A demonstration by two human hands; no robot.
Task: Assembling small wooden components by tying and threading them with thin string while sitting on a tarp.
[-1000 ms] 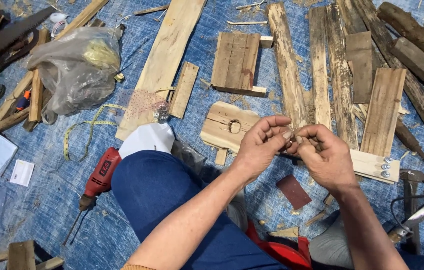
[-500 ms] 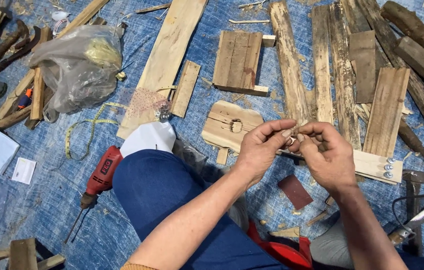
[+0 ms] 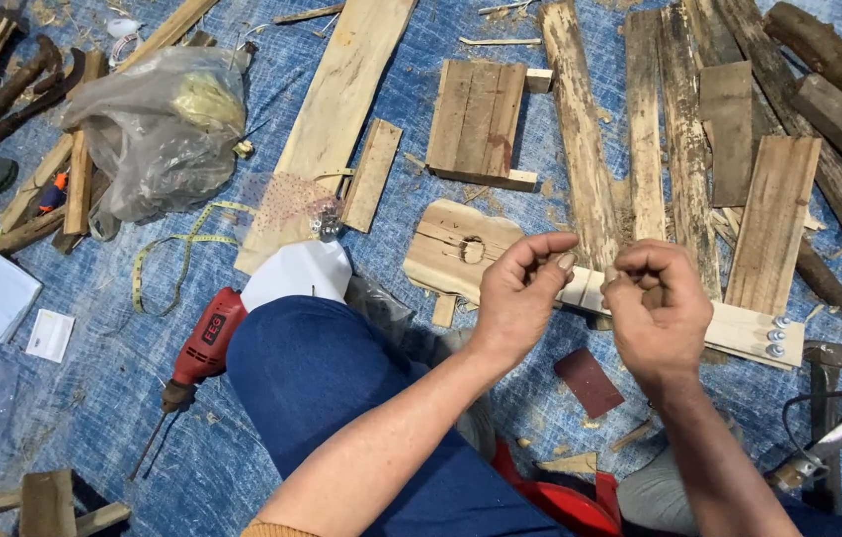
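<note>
Guitar-shaped wooden cutout (image 3: 456, 249) lay on the blue tarpaulin floor (image 3: 73, 398), just beyond both raised hands. Left hand (image 3: 518, 298) and right hand (image 3: 655, 308) had fingers pinched shut; whatever they gripped could not be told. Clear plastic bag (image 3: 148, 134) held crumpled contents among scattered planks (image 3: 327, 119).

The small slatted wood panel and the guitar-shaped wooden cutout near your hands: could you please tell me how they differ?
The slatted wood panel is rectangular, built of several darker strips side by side; the guitar-shaped cutout is one pale piece with curved edges and a hole in its middle. The panel lies clear of both hands, higher in the view; the cutout lies just beside the left hand, partly hidden by it. Both lie flat on the blue tarp.
</note>
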